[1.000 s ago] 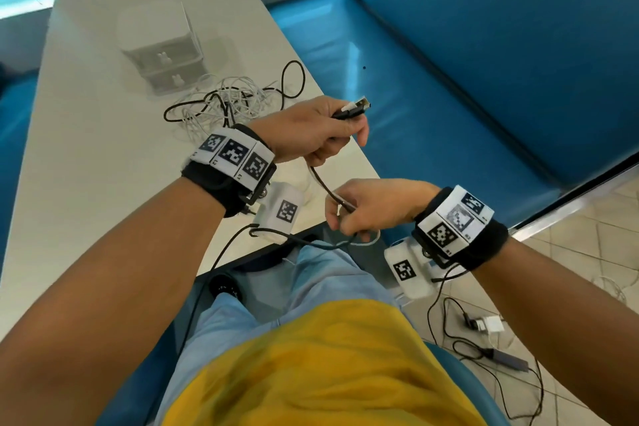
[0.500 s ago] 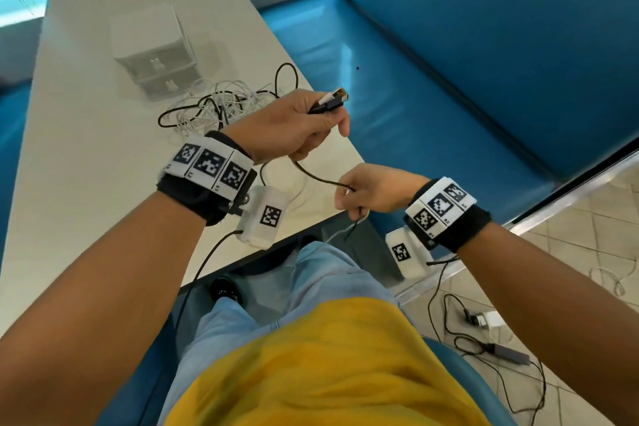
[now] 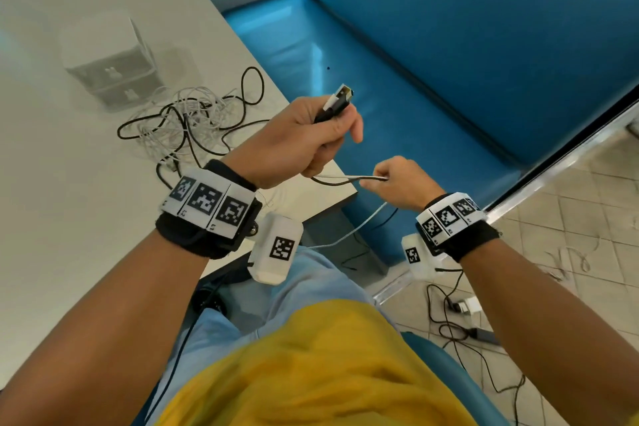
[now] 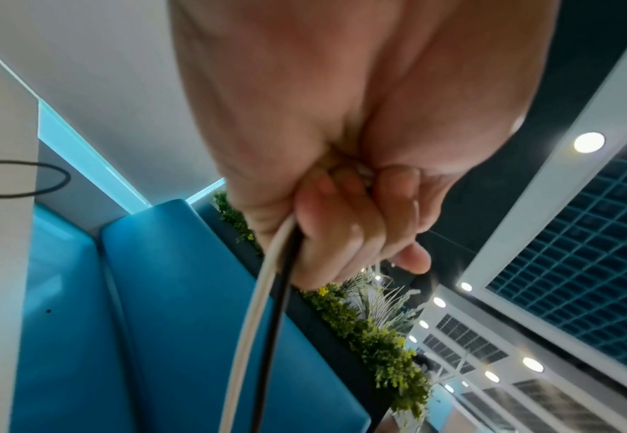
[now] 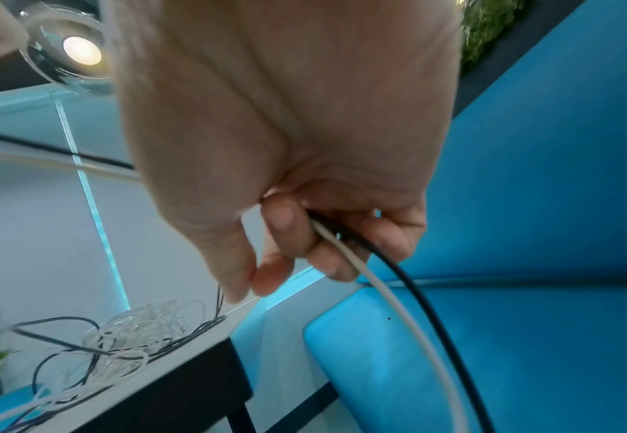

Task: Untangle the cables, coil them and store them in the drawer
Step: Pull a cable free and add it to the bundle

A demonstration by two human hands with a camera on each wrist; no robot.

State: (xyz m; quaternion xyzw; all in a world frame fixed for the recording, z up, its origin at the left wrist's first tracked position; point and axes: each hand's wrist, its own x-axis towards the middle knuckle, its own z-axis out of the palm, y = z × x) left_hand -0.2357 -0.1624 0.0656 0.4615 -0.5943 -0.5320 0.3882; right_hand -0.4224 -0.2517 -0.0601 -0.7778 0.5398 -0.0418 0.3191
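From above, the left hand (image 3: 301, 135) grips both plug ends while the right hand (image 3: 401, 180) pinches the black cable (image 3: 340, 181) and white cable (image 3: 349, 235), tangle (image 3: 186, 117) near the drawer unit (image 3: 110, 69). The left-wrist view shows both cords leaving the fist. The right-wrist view is blurred, seemingly a loose pinch; best slide it steadily, keeping them parallel.

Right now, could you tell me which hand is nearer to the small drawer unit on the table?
Left. The left hand holds two cable plugs above the table edge, just past the cable tangle from the drawer unit. The right hand pinches both cables farther out, beyond the table's corner.
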